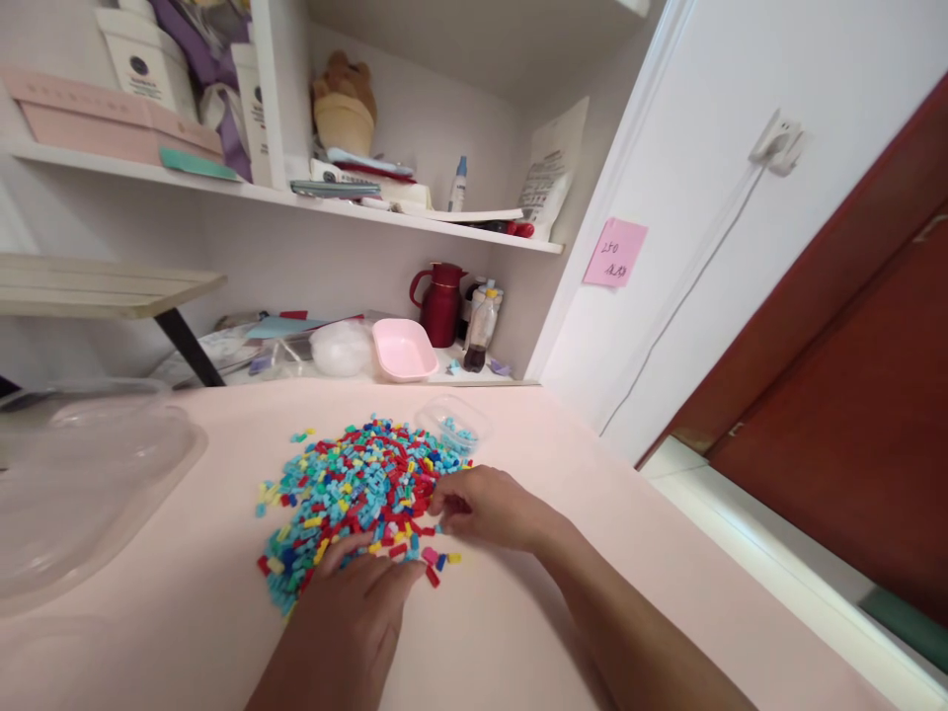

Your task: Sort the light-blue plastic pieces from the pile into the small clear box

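Note:
A wide heap of small toy building bricks (355,484) in red, light blue, yellow, green and dark blue lies on the pale pink table (474,632). My left hand (362,597) rests at the near edge of the heap, its fingers apart and touching bricks. At the heap's right edge is my right hand (493,504), fingers curled together; whatever is between the fingertips is hidden. Several loose bricks, among them a pink brick (430,556), lie between the two hands. Behind my right hand stands a clear plastic tub (474,413) with some light blue bricks in it.
Large clear plastic containers (81,504) stand on the left. Along the back are a pink basin (406,351), a dark red jug (442,304) and a bottle of dark liquid (481,331). A laden shelf (415,219) hangs above; a wooden stand (104,281) is at the left.

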`<state>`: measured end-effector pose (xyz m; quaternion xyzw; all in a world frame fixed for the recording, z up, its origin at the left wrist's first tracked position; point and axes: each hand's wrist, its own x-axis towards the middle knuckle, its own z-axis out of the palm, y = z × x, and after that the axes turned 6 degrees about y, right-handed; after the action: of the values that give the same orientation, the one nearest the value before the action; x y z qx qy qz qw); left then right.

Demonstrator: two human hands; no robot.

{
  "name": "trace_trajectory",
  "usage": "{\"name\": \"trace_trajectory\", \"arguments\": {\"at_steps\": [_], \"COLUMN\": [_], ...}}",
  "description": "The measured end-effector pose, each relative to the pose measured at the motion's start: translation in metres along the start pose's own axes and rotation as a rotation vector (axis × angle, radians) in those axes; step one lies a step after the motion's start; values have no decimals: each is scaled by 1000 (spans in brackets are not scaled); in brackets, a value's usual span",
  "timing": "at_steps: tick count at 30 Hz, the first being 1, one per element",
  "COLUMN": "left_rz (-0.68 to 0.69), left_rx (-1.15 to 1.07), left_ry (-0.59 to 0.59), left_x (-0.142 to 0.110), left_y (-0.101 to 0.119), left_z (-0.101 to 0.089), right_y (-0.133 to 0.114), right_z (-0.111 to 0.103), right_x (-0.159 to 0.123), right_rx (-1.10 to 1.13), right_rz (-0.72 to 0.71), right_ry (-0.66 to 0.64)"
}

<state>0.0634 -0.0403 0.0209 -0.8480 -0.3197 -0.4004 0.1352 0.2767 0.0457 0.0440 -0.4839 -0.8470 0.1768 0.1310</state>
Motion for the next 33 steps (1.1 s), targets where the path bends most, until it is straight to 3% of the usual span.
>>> {"name": "trace_trajectory", "arguments": {"at_steps": [5, 9, 13, 19, 22, 24, 28, 33], "left_rz": [-51, -183, -503, -1067, -1325, -1423, -1409, -1385], "left_rx": [0, 56, 154, 38, -132, -227, -210, -169], "left_ry": [1, 88, 249, 330, 381, 400, 358, 368], "left_x": [-2, -9, -11, -16, -25, -29, -29, -21], "left_y": [-6, -25, -46, -65, -73, -77, -76, -67], "left_z": [-1, -8, -19, -26, -21, -18, -15, -19], "right_y": [2, 0, -4, -10, -8, -4, 12, 40], "right_z": [0, 0, 6, 9, 3, -1, -9, -11], "right_x": [-1, -1, -1, -1, 2, 5, 10, 13], "right_rx": [31, 25, -22, 13, 176, 329, 685, 853], "right_rz": [-15, -17, -64, -67, -26, 33, 166, 299], "right_ry": [-25, -17, 22, 67, 215, 394, 760, 943]}}
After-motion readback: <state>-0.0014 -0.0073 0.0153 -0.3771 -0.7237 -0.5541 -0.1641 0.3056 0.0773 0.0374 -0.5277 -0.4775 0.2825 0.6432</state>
